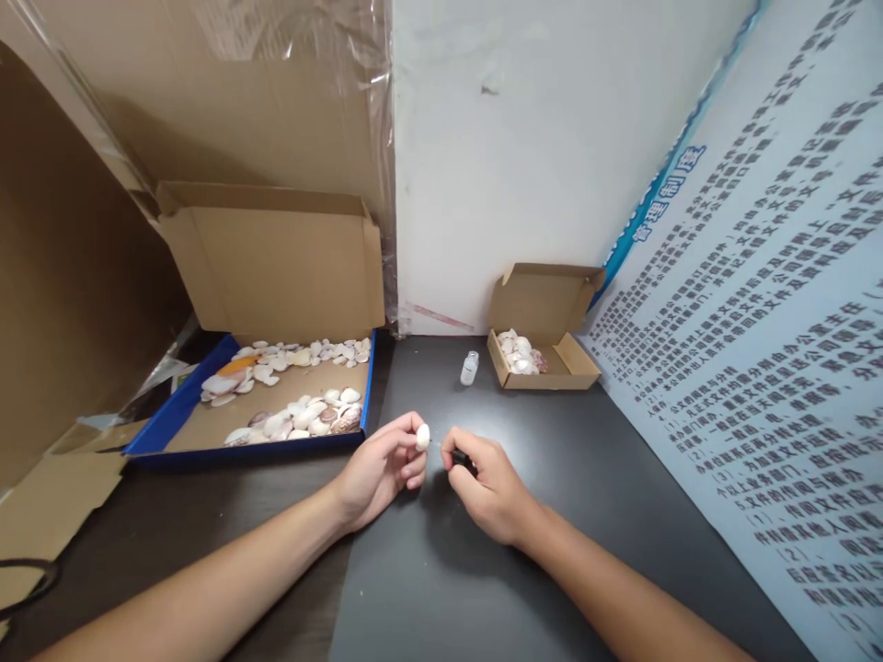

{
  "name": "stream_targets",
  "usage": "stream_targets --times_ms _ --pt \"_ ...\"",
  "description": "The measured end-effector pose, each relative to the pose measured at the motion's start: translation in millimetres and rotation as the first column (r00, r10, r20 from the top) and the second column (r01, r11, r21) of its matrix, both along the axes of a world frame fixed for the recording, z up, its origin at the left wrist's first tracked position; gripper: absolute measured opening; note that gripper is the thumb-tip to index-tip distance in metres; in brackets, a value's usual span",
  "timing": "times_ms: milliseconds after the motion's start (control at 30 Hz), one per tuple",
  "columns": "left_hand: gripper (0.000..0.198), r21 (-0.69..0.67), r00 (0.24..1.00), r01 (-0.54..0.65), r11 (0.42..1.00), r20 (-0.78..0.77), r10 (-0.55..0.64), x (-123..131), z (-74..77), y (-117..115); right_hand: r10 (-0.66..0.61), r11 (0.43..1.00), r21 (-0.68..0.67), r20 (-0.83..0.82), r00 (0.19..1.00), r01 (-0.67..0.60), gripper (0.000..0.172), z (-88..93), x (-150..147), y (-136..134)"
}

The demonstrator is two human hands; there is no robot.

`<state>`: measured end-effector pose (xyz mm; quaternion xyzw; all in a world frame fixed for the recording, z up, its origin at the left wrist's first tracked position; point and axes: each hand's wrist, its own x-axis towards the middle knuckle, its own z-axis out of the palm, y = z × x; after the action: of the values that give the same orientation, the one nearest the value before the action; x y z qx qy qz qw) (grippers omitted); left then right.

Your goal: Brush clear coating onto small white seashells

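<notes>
Your shell is plain white. The small tool looks black, I think. The desk is dark grey, and the tray has a blue rim.

Only a sliver of the dark tool shows between the fingers of the right hand; its kind cannot be told. The left hand covers the rear of the shell. The printed poster is cut by the right edge. The small bottle is too small to tell its contents.
</notes>
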<state>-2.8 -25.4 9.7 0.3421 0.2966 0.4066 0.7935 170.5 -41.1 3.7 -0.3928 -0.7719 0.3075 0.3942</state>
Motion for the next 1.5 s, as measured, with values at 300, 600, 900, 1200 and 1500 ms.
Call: stream_targets --times_ms 300,600,900,1200,1500 --pt "0.009 0.048 0.993 0.078 0.996 -0.096 -0.073 -1.3 -5.2 -2.0 0.085 0.996 0.030 -0.006 0.996 -0.085 0.014 10.5 17.8 -8.7" --pt "0.012 0.138 0.971 0.165 0.977 -0.195 -0.136 -6.2 -10.5 -3.0 0.040 0.999 -0.009 0.008 0.999 -0.040 0.015 10.0 19.3 -5.3" --pt "0.013 0.219 0.942 0.205 0.954 -0.308 -0.131 -6.9 -15.9 -4.3 0.128 0.992 0.016 -0.018 0.992 -0.128 0.012 14.7 24.2 -8.4" --pt "0.008 0.228 0.939 0.210 0.951 -0.320 -0.130 -7.3 -18.4 -4.0 0.092 0.996 -0.003 -0.034 0.995 -0.092 0.014 12.1 24.8 -6.4" --pt "0.014 0.240 0.923 0.233 0.942 -0.360 -0.137 -7.5 -14.5 -5.2 0.070 0.997 -0.013 -0.029 0.997 -0.071 0.014 12.0 22.2 -7.7"
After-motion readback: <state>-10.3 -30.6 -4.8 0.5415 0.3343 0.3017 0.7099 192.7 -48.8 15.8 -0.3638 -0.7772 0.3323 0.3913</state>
